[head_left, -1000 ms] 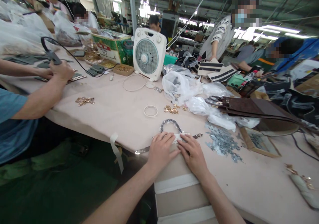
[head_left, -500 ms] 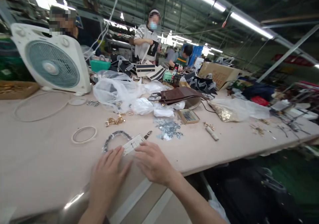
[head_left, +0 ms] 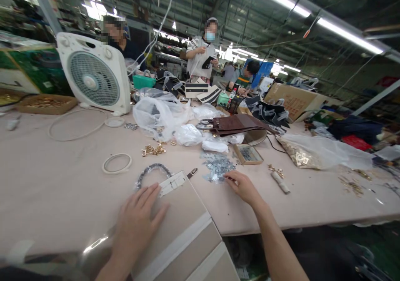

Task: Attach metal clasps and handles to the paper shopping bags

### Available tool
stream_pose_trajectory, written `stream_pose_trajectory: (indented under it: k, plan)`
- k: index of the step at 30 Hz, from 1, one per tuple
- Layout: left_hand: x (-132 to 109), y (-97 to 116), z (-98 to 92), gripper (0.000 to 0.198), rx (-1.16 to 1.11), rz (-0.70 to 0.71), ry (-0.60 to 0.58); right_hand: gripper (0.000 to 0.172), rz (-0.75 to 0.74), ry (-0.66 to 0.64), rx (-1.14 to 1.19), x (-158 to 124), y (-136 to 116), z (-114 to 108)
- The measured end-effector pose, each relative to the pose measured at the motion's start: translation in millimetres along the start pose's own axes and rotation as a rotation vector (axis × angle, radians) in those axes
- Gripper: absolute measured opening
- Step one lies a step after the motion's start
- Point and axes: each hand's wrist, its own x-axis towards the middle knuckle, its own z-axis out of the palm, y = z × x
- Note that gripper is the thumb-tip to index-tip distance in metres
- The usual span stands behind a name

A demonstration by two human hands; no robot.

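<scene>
"What's at the far left?"

"A tray [head_left: 46,109] of coppery parts, then the fan [head_left: 95,76], with a tape ring [head_left: 105,167] on the table [head_left: 71,181] nearer the person."

"And the left hand [head_left: 137,220]?"

"Palm down on the bag [head_left: 184,208], fingers straight and slightly parted, thumb spread wide, tips by the white patch [head_left: 173,183]. It rests flat; I see nothing gripped."

"Where's the bag, and which way does it point?"

"Across the table's near edge, reaching toward the person. Its handle [head_left: 153,166] (dark, in clear film) arches from the far end, away from the person and a bit left. The right side slants from there to near right; the near end is out of frame, so I can't tell which axis is longer. The patch lies lengthwise along the far edge, and a tab [head_left: 193,172] sticks out by the far right corner."

"Next?"

"Grey plates [head_left: 217,164] in a loose heap, the right hand [head_left: 245,187] at its near side. Thumb and forefinger nearly meet; whether they hold a plate, I can't tell."

"Past that?"

"An open box [head_left: 253,163], then a roll [head_left: 281,183]."
</scene>
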Motion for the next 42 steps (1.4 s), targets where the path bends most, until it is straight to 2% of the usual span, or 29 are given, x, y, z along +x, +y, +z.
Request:
stream_pose_trajectory:
  k: [4,9,11,14,18,21,24,29,32,35,39,42]
  plan:
    - [0,1,-2.7,0.052,-0.02,-0.041,-0.025,0.023,0.021,-0.162,-0.056,20,13,2]
    - [6,11,-20.2,0.052,-0.06,-0.155,-0.142,0.028,0.04,-0.245,0.022,33,32,7]
    - [14,21,-24.9,0.053,-0.085,-0.155,-0.161,0.03,0.045,-0.274,0.032,35,39,8]
    - [29,39,-23.0,0.058,-0.174,-0.099,-0.179,0.03,0.042,-0.288,0.022,34,44,11]
    - [44,52,-13.5,0.056,-0.212,-0.116,-0.215,0.029,0.034,-0.291,-0.004,28,43,14]
    - [43,46,-15.1,0.059,-0.181,-0.12,-0.206,0.03,0.076,-0.277,0.011,25,44,17]
    - [32,31,-24.5,0.056,-0.134,-0.164,-0.196,0.036,0.113,-0.249,0.033,22,49,19]
    - [10,13,-30.2,0.05,-0.147,-0.241,-0.109,0.04,0.045,-0.227,0.053,21,49,11]
    - [5,11,-25.1,0.051,-0.19,-0.234,-0.063,0.043,0.059,-0.138,0.116,23,20,7]
    - [4,10,-21.9,0.052,-0.198,-0.23,-0.057,0.038,0.025,-0.096,0.238,32,-39,15]
    - [4,7,-21.4,0.053,-0.195,-0.216,-0.049,0.027,-0.193,-0.295,0.413,58,-132,42]
    - [3,4,-20.9,0.055,-0.205,-0.213,-0.035,0.024,-0.34,-0.482,0.454,78,-174,66]
